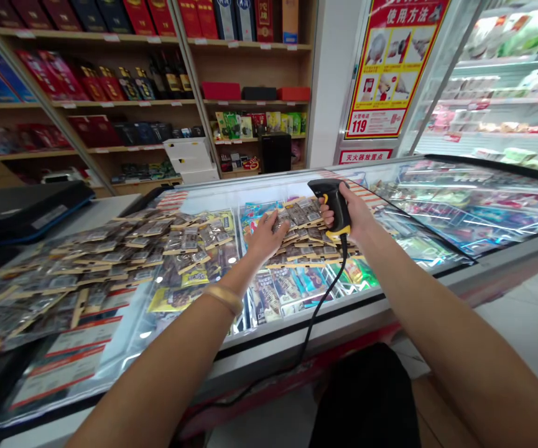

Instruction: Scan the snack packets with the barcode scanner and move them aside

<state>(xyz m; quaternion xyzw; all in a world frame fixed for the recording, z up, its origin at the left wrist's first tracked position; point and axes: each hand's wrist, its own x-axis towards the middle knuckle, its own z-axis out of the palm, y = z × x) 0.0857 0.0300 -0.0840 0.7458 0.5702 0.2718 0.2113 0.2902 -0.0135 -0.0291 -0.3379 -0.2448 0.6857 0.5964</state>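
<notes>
A black and yellow handheld barcode scanner [336, 208] is gripped in my right hand [355, 211], its head pointing left. Its cord hangs from the handle and runs down over the freezer's front edge. My left hand [266, 236], with a gold bangle [223, 298] at the wrist, reaches over the left side of a pile of small clear packets [303, 249] with printed labels and tan edges. The fingers are spread and appear to touch the packets; nothing is visibly held. A larger spread of similar packets [124, 249] lies to the left on the glass.
The packets lie on a glass-topped chest freezer [362, 305] with wrapped ice creams inside. A black device [26, 205] stands at the left. Shelves [254, 46] of boxes and bottles line the back. A red poster [394, 68] and a lit refrigerated display [497, 106] are at the right.
</notes>
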